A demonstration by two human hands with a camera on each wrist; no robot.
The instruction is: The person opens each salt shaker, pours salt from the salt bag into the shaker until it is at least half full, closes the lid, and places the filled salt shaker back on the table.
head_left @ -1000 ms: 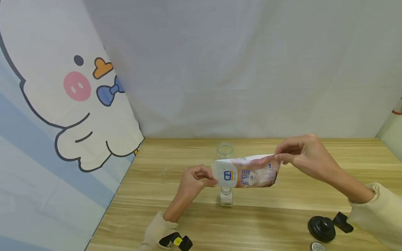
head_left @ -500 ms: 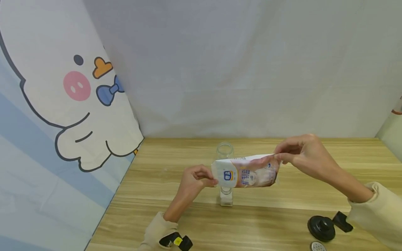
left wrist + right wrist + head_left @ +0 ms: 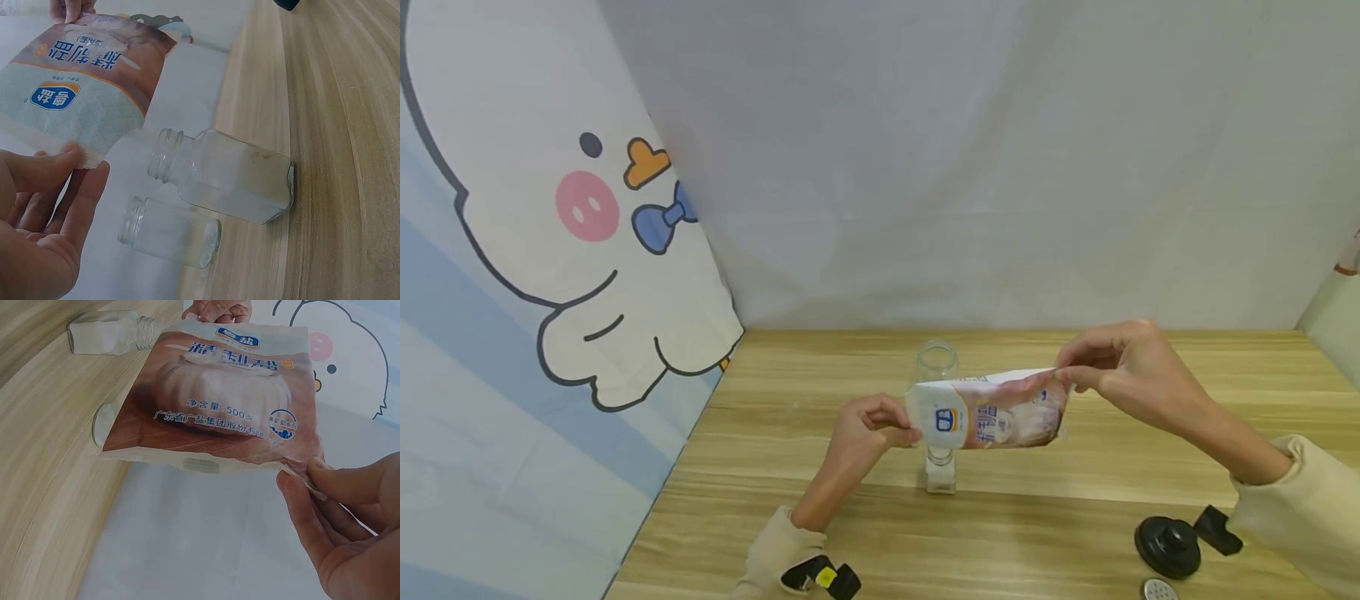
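A bag of salt (image 3: 1000, 412), printed in brown and white with blue lettering, is held tilted above the table, its left end lower. My left hand (image 3: 865, 442) pinches the low corner between thumb and fingers. My right hand (image 3: 1123, 371) pinches the raised corner at the other end. Just below the low corner stands an upright square glass jar (image 3: 234, 175) with white salt in it; a faint white stream runs from the bag toward its mouth. In the head view the bag covers most of this jar. A second glass jar (image 3: 172, 231) stands behind it.
On the right of the wooden table (image 3: 1037, 542) lie a black round lid (image 3: 1168, 546) and a small perforated metal disc (image 3: 1159, 590), near my right sleeve. A grey cloth (image 3: 970, 167) hangs behind the table, and a cartoon-printed cloth (image 3: 497, 250) borders its left side.
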